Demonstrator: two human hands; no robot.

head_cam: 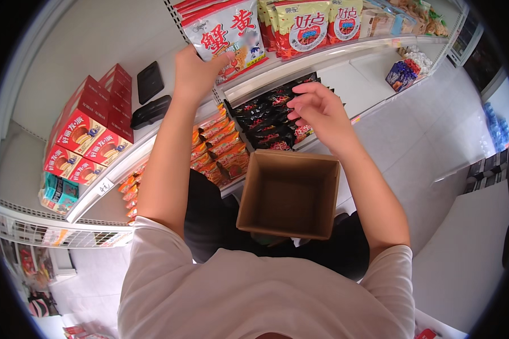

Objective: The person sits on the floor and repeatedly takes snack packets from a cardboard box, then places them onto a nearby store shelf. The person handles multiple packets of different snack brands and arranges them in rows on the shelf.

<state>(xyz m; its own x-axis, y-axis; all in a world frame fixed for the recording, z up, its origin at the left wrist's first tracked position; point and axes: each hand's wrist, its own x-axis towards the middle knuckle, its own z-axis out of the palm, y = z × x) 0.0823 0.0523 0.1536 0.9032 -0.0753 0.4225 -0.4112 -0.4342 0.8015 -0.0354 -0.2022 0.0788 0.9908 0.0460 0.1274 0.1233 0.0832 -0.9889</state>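
Observation:
My left hand [199,72] grips the lower left part of a red-and-silver snack bag [229,38], its thumb across the front; more red-edged bags stand behind it on the shelf. With fingers bent and apart, my right hand [320,108] hovers over black snack packets [263,112] on the lower shelf and holds nothing. Below it, between my knees, an open cardboard box [288,195] shows a bare inside. Yellow-and-red snack bags [303,27] stand to the right of the held bag.
Red snack cartons [89,131] are stacked on the left shelf, near a black phone [150,82] and a black case [151,112]. Orange snack packets [218,144] fill part of the lower shelf. The white shelf edge [331,59] curves across ahead. A blue-and-white packet group [401,76] sits far right.

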